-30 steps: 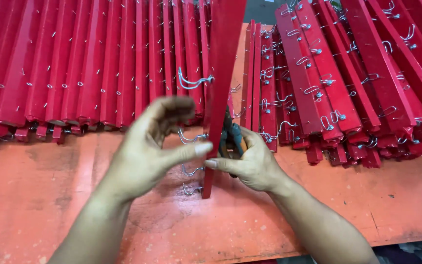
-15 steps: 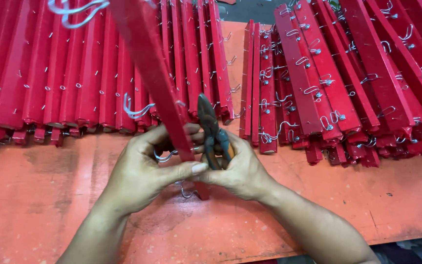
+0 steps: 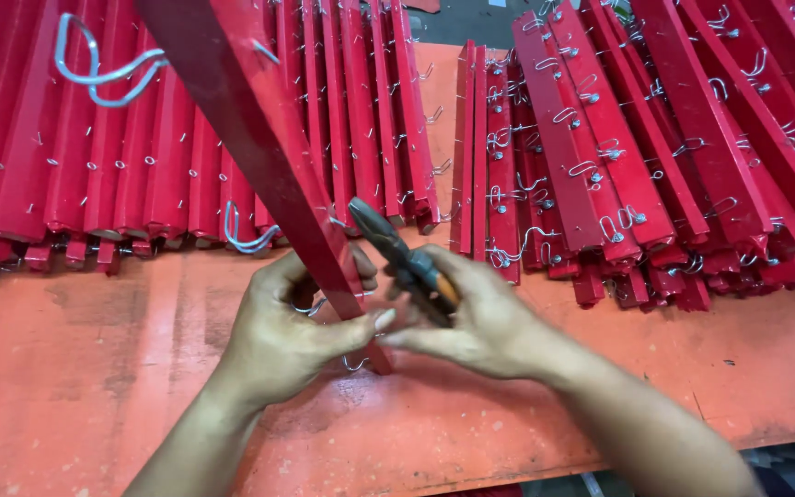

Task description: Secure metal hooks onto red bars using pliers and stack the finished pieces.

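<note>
A: While left hand (image 3: 287,336) pinches the red bar (image 3: 259,166) near its lower end, bar tilted up-left off the table (image 3: 66,387), right hand (image 3: 471,317) is closed round the pliers (image 3: 407,262).

B: Risk?

A: Bar's top-heavy, could swing. Pliers' tip sits just beside the left fingers; a slip could nick them.

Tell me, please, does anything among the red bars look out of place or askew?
The red bars on the right lie fanned and overlapping, unlike the left row. The held bar tilts across the left row, in the left hand.
</note>
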